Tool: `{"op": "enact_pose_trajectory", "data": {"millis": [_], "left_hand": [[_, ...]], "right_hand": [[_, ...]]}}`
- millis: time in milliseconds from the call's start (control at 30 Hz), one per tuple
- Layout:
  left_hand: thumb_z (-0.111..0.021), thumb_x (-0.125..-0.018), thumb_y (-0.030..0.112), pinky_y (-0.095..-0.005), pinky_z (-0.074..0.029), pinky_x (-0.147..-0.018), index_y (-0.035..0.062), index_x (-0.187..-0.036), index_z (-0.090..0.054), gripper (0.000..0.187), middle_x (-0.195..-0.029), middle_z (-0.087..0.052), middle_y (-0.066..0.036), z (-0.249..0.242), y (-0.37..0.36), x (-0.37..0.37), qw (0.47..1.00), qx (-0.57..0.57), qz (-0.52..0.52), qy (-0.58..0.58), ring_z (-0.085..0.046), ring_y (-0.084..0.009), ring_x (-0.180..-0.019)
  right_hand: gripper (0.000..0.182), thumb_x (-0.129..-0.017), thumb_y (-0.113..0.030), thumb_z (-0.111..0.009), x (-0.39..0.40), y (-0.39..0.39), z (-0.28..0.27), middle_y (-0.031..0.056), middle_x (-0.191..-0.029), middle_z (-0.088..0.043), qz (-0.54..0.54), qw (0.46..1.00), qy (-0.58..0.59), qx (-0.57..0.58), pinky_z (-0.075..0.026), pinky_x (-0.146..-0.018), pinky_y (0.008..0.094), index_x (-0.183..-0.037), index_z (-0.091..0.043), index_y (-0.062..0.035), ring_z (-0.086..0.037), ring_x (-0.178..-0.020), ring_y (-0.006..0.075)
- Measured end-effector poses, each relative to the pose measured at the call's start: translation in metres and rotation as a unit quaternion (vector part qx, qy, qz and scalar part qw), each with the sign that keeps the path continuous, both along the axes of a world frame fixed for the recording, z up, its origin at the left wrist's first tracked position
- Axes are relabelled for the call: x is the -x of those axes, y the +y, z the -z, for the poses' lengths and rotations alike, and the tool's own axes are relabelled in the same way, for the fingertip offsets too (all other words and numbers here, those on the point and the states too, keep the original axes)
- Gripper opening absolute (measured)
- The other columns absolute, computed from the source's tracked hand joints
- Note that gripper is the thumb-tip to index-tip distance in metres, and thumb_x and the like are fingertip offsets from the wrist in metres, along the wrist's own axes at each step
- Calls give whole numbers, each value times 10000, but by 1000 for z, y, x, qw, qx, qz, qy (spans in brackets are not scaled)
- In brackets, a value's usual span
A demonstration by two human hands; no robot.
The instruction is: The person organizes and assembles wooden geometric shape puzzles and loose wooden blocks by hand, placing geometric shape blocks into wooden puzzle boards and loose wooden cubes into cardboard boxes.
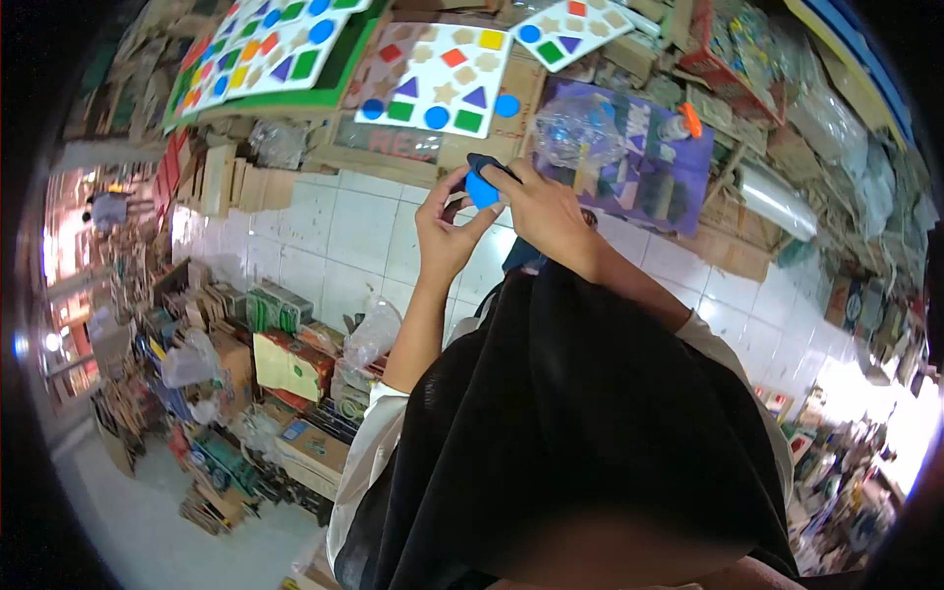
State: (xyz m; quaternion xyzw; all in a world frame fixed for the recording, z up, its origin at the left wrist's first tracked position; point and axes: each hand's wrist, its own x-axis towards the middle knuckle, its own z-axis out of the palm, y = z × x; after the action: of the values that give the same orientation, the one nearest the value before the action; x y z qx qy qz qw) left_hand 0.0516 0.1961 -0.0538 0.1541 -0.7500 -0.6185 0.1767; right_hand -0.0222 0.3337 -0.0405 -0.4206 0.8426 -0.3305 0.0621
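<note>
A round blue piece (481, 191) is held up in front of me, over the gap between the worktable and my body. My left hand (447, 228) grips its edge between thumb and fingers. A dark cloth (479, 160) lies against the top of the piece, pinched in my right hand (547, 208). Just beyond my hands is a white board with coloured shapes (430, 87): blue circles, green squares, purple triangles, red and yellow pieces, and wood-coloured stars and flowers. A loose blue circle (507, 105) sits at the board's right edge.
More shape boards (265, 61) lie at the back left, and another board (565, 32) is at the back. A purple sheet (678, 177) carries a clear plastic bag (578, 133) and an orange-topped spray bottle (680, 125). Cardboard boxes (292, 366) crowd the floor to the left.
</note>
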Motion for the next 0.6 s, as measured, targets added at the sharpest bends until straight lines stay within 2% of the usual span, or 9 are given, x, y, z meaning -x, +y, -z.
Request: {"op": "enact_pose_trajectory", "data": {"millis": [33,200,267,300,333,400,533,600], "left_hand": [[-710,-637,-20,-269,-481,-749,-16,-1120,-522,519,-1020,-574,-88,-3,-9,-8,1000,5,-22,6,-551,-137,-906],[-714,-615,-36,-285,-468,-788,-12,-1107,-534,524,-1069,-560,-110,-16,-39,-43,993,30,-79,84,-556,-164,-939],[-703,-639,-42,-311,-462,-820,-29,-1139,-503,539,-1082,-549,-118,-22,-37,-58,986,90,-65,122,-527,-183,-994],[-704,-634,-52,-316,-456,-837,-34,-1142,-499,548,-1115,-531,-132,-25,-45,-65,985,118,-76,98,-524,-191,-1011],[-704,-634,-52,-316,-456,-837,-34,-1142,-499,548,-1115,-531,-132,-26,-52,-71,984,121,-83,100,-524,-191,-1011],[-712,-627,-49,-321,-452,-848,-37,-1140,-498,556,-1140,-514,-141,-29,-62,-79,986,57,-117,100,-523,-194,-1014],[-702,-624,-61,-326,-448,-858,-38,-1149,-492,567,-1140,-519,-148,-35,-64,-89,980,120,-84,138,-514,-196,-1030],[-698,-624,-65,-327,-448,-859,-37,-1153,-488,569,-1142,-519,-146,-38,-59,-92,981,119,-80,133,-512,-196,-1033]], "right_hand": [[503,-704,1,-507,-5,-11,-6,96,-1006,-513,-18,1000,2,-24,-483,-632,385,-1174,-473,-178,-585,-822,282],[503,-729,-17,-493,-38,-36,-16,106,-977,-521,-67,996,51,7,-471,-631,400,-1198,-464,-197,-585,-783,307],[517,-717,0,-496,-40,-49,-28,106,-984,-518,-74,997,26,22,-474,-630,401,-1194,-471,-200,-586,-776,309],[519,-709,6,-499,-47,-51,-28,113,-953,-530,-78,997,26,13,-474,-625,400,-1187,-479,-198,-586,-783,305],[519,-709,6,-499,-55,-51,-30,113,-953,-530,-84,996,28,16,-474,-625,400,-1187,-479,-198,-586,-783,305],[512,-714,-10,-499,-66,-48,-34,127,-915,-538,-111,992,59,-26,-474,-606,397,-1191,-474,-193,-586,-769,305],[540,-694,-4,-523,-70,-64,-30,101,-916,-539,-89,993,63,43,-479,-592,387,-1195,-474,-200,-590,-768,288],[541,-696,-8,-523,-68,-67,-38,97,-903,-534,-93,993,60,40,-477,-588,386,-1198,-474,-204,-588,-770,283]]}}
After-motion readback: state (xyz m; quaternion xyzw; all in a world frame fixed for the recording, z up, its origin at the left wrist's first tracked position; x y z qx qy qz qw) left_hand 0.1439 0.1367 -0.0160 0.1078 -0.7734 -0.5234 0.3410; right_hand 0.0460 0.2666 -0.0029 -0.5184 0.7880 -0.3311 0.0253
